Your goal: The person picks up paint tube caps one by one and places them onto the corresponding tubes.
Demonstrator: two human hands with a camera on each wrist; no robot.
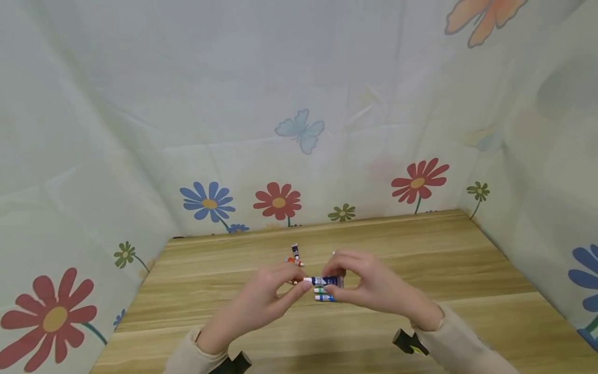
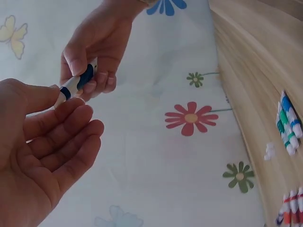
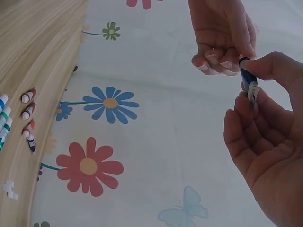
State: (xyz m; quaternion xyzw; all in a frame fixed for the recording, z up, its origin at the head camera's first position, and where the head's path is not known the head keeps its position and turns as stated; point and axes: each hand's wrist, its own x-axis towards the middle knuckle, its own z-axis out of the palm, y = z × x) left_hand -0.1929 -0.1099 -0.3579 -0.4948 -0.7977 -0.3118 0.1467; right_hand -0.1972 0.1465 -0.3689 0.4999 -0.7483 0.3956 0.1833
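Above the table, both hands hold one small paint tube [image 1: 320,281] with a dark blue and white label. My left hand [image 1: 261,297] pinches its white cap end between thumb and index finger. At the other end, my right hand [image 1: 376,283] grips the tube body [image 2: 86,75] between thumb and fingers. In the left wrist view, the left hand's other fingers [image 2: 71,156] are loosely bent. Below the hands lie a green-banded tube [image 1: 320,291] and a blue-banded tube [image 1: 323,298], partly hidden by the right hand.
Farther back on the wooden table [image 1: 233,259] lie a dark tube [image 1: 295,250] and an orange-red tube [image 1: 293,261]. The right wrist view shows several red-toned tubes [image 3: 28,111] in a row and small white pieces [image 3: 9,189]. A flower-printed curtain [image 1: 233,104] surrounds the table.
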